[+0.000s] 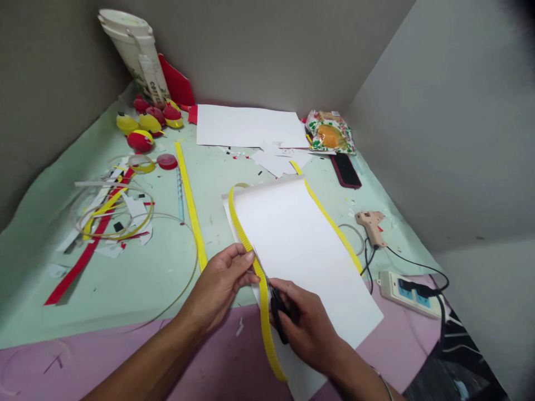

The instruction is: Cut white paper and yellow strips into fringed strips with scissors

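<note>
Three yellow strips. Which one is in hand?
The yellow strip along the left edge of the white sheet: left hand pinches it, right hand holds black scissors against it. The straight strip to the left and the right-edge strip lie untouched.

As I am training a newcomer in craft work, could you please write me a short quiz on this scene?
1. True or false: the glue gun lies to the right of the white sheet.
2. What does the right hand hold? A) pencil B) scissors C) phone
3. Fill in: the left hand pinches the sheet's edge, along which runs a ______ strip.
Key: 1 true; 2 B; 3 yellow.
</note>
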{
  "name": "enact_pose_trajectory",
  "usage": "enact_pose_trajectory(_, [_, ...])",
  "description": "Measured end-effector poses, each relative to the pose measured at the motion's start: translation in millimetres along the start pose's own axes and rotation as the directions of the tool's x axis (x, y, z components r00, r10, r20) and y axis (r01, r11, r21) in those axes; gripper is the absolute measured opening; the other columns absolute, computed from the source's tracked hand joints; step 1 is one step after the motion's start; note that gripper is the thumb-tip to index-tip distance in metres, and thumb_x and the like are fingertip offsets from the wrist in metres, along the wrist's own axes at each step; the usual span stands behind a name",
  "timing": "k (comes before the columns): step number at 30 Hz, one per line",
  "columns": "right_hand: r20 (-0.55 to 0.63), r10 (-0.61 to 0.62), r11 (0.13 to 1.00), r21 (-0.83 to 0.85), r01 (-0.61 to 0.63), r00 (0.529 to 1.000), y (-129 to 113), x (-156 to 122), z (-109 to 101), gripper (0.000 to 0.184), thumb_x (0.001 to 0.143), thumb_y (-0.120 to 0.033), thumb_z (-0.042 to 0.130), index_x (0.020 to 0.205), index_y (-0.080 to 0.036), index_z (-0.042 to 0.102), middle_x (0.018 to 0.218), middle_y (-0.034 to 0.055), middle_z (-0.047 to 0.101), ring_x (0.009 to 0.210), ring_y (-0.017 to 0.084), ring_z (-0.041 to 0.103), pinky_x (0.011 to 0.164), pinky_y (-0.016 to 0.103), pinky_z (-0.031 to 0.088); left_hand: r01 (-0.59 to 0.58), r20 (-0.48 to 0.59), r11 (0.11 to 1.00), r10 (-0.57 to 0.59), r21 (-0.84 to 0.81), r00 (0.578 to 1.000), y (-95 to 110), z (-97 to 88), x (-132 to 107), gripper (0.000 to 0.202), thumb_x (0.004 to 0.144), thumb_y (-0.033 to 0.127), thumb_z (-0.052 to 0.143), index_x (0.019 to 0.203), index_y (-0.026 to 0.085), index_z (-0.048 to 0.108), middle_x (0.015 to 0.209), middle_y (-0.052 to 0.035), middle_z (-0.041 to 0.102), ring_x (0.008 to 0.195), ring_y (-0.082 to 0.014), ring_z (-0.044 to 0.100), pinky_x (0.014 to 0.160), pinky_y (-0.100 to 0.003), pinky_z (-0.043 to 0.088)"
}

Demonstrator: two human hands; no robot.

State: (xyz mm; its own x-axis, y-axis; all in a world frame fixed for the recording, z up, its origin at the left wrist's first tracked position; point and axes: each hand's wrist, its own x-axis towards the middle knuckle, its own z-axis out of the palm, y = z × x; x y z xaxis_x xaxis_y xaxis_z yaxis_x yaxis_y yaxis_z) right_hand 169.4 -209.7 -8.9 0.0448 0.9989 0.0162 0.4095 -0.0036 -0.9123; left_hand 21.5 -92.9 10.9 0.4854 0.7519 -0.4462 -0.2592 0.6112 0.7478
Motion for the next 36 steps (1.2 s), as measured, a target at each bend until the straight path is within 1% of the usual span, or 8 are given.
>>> enact_pose_trajectory(5, [0.009,-0.025,0.999,-0.029,0.026,1.000,0.4,-1.3,-1.9,0.049,0.081,-0.009,0.054,0.128,-0.021,0.057,0.107,0.0049,0.072,0.085,0.018,0.065,0.079,0.028,0.051,0.008,0.004,1.000,-0.008,0.008,1.000,0.7,0.0,-0.1,0.021,0.071,0.029,0.081,0.082,0.015,0.070,0.087,-0.0048,0.069,0.070,-0.0114,0.061,0.060,-0.020,0.053])
enact_pose_trajectory(11, [0.013,-0.035,0.997,-0.065,0.036,0.999,3.7,-4.0,-1.8,0.048,0.082,-0.012,0.055,0.129,-0.022,0.057,0.113,0.0061,0.071,0.091,0.019,0.066,0.083,0.030,0.051,0.005,0.027,1.000,-0.005,0.022,1.000,-1.2,-2.8,1.5,0.018,0.075,0.028,0.078,0.083,0.015,0.069,0.087,-0.0048,0.069,0.070,-0.0113,0.061,0.060,-0.020,0.053])
enact_pose_trajectory(14, [0.005,0.011,0.998,-0.055,-0.010,1.000,4.9,-3.2,0.0,0.047,0.081,-0.012,0.055,0.127,-0.020,0.060,0.096,0.0044,0.072,0.076,0.017,0.063,0.072,0.027,0.051,0.008,0.035,1.000,-0.009,0.027,0.999,-1.3,-3.0,1.5,0.016,0.078,0.027,0.075,0.084,0.014,0.069,0.087,-0.0048,0.068,0.071,-0.0110,0.060,0.060,-0.019,0.054])
enact_pose_trajectory(16, [0.005,0.052,0.998,-0.027,-0.052,0.999,4.2,-1.7,0.8,0.045,0.080,-0.011,0.054,0.124,-0.019,0.061,0.081,0.0012,0.068,0.065,0.015,0.057,0.064,0.025,0.049,0.008,0.032,1.000,-0.009,0.020,0.999,-0.9,-3.1,1.3,0.015,0.078,0.027,0.075,0.084,0.014,0.069,0.085,-0.0046,0.067,0.071,-0.0111,0.060,0.059,-0.019,0.054])
enact_pose_trajectory(17, [0.008,0.062,0.998,-0.012,-0.062,0.998,3.3,-0.9,0.8,0.045,0.080,-0.011,0.054,0.124,-0.019,0.061,0.078,0.0002,0.066,0.063,0.014,0.056,0.062,0.024,0.048,0.009,0.030,1.000,-0.010,0.017,1.000,-0.7,-3.2,1.1,0.015,0.079,0.027,0.074,0.084,0.014,0.069,0.084,-0.0044,0.067,0.071,-0.0113,0.060,0.059,-0.019,0.054])
enact_pose_trajectory(24, [0.011,0.043,0.999,-0.023,-0.042,0.999,-3.9,2.2,-0.9,0.047,0.077,-0.007,0.054,0.122,-0.017,0.060,0.088,0.0025,0.069,0.071,0.014,0.059,0.069,0.025,0.049,0.020,0.027,1.000,-0.021,0.023,0.999,-1.1,-3.7,-0.2,0.012,0.079,0.024,0.073,0.085,0.014,0.070,0.084,-0.0042,0.065,0.070,-0.0109,0.059,0.057,-0.019,0.054])
enact_pose_trajectory(31, [-0.025,-0.056,0.998,-0.027,0.056,0.998,-0.1,1.5,0.6,0.048,0.078,-0.008,0.053,0.125,-0.018,0.057,0.102,0.0049,0.071,0.082,0.015,0.065,0.077,0.025,0.053,0.017,0.058,0.999,-0.019,0.037,0.998,-4.4,-3.6,0.2,0.014,0.079,0.026,0.073,0.085,0.014,0.069,0.082,-0.0030,0.064,0.068,-0.0105,0.058,0.057,-0.019,0.054])
enact_pose_trajectory(36, [-0.026,-0.078,0.995,-0.057,0.076,0.997,3.3,0.4,1.6,0.050,0.079,-0.007,0.054,0.127,-0.020,0.056,0.110,0.0060,0.072,0.090,0.016,0.067,0.082,0.026,0.053,0.020,0.067,0.999,-0.023,0.042,0.997,-3.9,-4.1,-0.2,0.013,0.080,0.026,0.072,0.083,0.015,0.068,0.082,-0.0020,0.063,0.069,-0.0101,0.058,0.058,-0.019,0.054])
